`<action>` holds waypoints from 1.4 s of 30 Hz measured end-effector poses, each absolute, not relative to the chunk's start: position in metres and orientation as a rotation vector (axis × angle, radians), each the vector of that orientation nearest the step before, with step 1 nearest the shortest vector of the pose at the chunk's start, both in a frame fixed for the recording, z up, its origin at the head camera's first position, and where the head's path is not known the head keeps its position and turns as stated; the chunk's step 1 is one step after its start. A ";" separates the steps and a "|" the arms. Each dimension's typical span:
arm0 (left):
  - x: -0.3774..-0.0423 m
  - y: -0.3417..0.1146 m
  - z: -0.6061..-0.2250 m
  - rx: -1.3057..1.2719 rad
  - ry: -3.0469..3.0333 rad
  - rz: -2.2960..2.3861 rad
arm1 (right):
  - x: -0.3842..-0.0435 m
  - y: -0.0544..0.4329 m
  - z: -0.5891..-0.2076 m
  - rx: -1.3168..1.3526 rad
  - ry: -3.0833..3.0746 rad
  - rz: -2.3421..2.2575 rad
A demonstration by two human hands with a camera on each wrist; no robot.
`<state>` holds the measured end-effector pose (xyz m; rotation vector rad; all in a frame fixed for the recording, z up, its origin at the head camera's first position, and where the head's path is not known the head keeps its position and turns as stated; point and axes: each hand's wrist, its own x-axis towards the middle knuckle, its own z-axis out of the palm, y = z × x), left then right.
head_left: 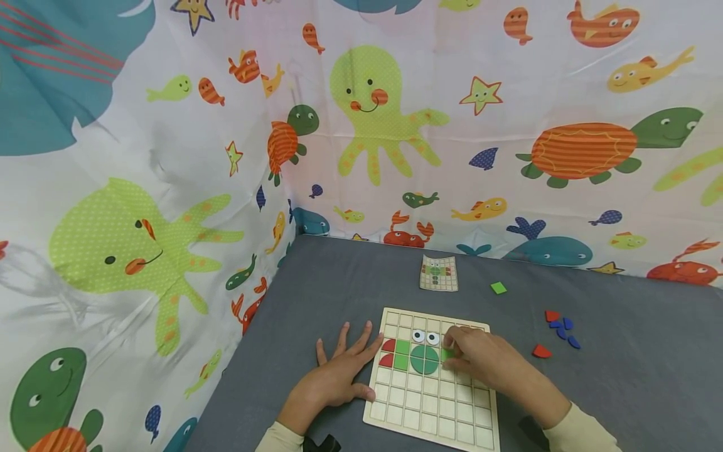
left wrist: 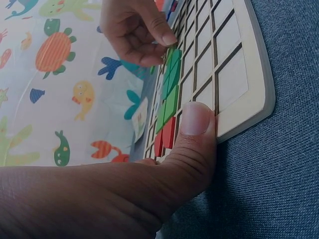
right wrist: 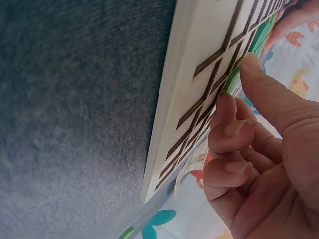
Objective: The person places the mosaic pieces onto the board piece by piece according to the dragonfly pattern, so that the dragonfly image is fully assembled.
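Note:
A wooden grid board [head_left: 429, 402] lies on the grey cloth. My left hand [head_left: 339, 375] rests at its left edge with spread, straight fingers. The thumb [left wrist: 197, 122] presses on the rim in the left wrist view. Over the board's right half, my right hand [head_left: 486, 358] pinches a green square tile [head_left: 446, 354] at a cell, thumb and finger at its edges. Left of that tile sit a dark green circle of quarter pieces [head_left: 425, 360], green squares [head_left: 401, 355] and red pieces [head_left: 387, 353]. Two eye pieces [head_left: 425, 338] lie above the circle.
A pattern card [head_left: 438, 284] lies behind the board, with a loose green square [head_left: 498, 287] to its right. Several blue pieces [head_left: 562, 333] and two red pieces [head_left: 541, 351] lie right of the board. A sea-animal curtain [head_left: 452, 125] hangs behind the table.

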<state>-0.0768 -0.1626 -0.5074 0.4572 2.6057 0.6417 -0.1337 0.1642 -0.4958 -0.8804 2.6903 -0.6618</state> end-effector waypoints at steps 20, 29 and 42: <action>-0.077 -0.164 -0.505 0.488 2.571 0.689 | -0.123 0.225 -0.489 -0.450 3.099 -0.461; -0.077 -0.163 -0.505 0.471 2.580 0.654 | -0.111 0.265 -0.490 -0.084 2.998 -0.314; -0.077 -0.163 -0.502 0.468 2.574 0.659 | -0.114 0.280 -0.496 -0.013 2.953 -0.300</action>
